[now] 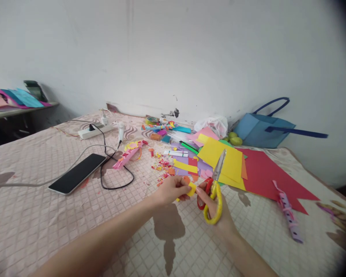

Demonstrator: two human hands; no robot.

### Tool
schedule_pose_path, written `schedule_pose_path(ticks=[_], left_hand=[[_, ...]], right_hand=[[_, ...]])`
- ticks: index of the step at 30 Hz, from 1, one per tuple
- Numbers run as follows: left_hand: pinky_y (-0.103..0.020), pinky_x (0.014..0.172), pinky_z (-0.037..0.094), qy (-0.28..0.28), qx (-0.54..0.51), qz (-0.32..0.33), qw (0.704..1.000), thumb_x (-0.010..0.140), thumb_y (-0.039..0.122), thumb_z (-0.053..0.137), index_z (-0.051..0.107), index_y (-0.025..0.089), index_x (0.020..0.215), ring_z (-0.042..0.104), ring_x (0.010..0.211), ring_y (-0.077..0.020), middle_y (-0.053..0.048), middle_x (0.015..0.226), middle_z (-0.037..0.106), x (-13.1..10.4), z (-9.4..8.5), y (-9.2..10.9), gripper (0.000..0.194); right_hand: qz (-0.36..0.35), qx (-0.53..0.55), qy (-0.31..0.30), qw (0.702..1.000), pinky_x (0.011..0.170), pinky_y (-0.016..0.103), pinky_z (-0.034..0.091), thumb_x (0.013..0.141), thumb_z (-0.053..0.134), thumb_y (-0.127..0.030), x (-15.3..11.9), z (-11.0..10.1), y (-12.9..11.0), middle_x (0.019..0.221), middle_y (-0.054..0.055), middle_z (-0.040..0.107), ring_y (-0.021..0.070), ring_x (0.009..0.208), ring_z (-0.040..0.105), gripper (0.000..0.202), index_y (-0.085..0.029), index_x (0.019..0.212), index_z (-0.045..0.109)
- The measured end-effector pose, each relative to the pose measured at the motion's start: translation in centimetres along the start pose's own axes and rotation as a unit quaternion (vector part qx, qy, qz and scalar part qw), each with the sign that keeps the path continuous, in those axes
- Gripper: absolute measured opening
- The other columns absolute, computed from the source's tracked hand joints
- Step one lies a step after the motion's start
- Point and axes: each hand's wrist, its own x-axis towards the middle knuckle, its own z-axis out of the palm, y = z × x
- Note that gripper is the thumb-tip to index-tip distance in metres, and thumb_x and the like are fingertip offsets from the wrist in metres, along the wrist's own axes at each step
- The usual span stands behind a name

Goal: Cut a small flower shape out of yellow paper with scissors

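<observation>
Between the fingertips of my left hand (173, 190) is a small yellow paper piece (192, 189). My right hand (219, 213) has a pair of scissors (216, 184) hooked on it, with one red and one yellow handle and the blades pointing up and away. Its thumb and fingertip reach to the right edge of the yellow piece; whether they pinch it is hard to tell. Just beyond the hands lie a yellow paper strip (185, 166), purple paper (203, 165) and many small paper scraps (161, 165).
Yellow sheets (222, 157) and a large red sheet (268, 173) lie to the right, near a pink-and-purple paper roll (288, 215). A blue bag (259, 129) stands by the wall. On the left are a phone (77, 174), a black cable (115, 188) and a power strip (95, 131).
</observation>
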Motion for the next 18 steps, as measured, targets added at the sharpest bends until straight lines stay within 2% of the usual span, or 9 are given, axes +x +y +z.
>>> schedule_pose_path(ticks=[6, 12, 18], left_hand=[[-0.021, 0.060, 0.049, 0.060, -0.103, 0.038, 0.992, 0.067, 0.034, 0.073, 0.055, 0.014, 0.071, 0.062, 0.058, -0.0097, -0.002, 0.066, 0.065, -0.1, -0.7, 1.3, 0.028], [-0.025, 0.070, 0.051, 0.080, -0.159, 0.062, 0.982, 0.069, 0.026, 0.073, 0.055, 0.013, 0.071, 0.066, 0.066, -0.0128, -0.003, 0.072, 0.066, -0.4, -1.1, 2.6, 0.022], [-0.027, 0.072, 0.052, 0.082, -0.191, 0.081, 0.975, 0.067, 0.024, 0.074, 0.056, 0.012, 0.069, 0.066, 0.066, -0.0136, -0.005, 0.075, 0.068, -0.8, -1.0, 3.4, 0.022]], right_hand=[[0.037, 0.012, -0.064, 0.997, 0.041, 0.022, 0.030, 0.083, 0.047, -0.059, -0.6, 0.4, -0.3, 0.052, -0.005, 0.042, 0.0094, 0.043, 0.037, 0.041, -0.020, 0.070, 0.047], [0.062, -0.082, -0.115, 0.988, 0.041, 0.023, 0.028, 0.081, 0.045, -0.064, -1.3, 0.5, 0.0, 0.055, -0.006, 0.037, 0.0100, 0.045, 0.035, 0.044, -0.021, 0.074, 0.046], [0.030, -0.146, -0.141, 0.979, 0.042, 0.024, 0.028, 0.082, 0.045, -0.061, -1.7, 0.7, -0.4, 0.056, -0.005, 0.037, 0.0106, 0.047, 0.034, 0.041, -0.021, 0.071, 0.044]])
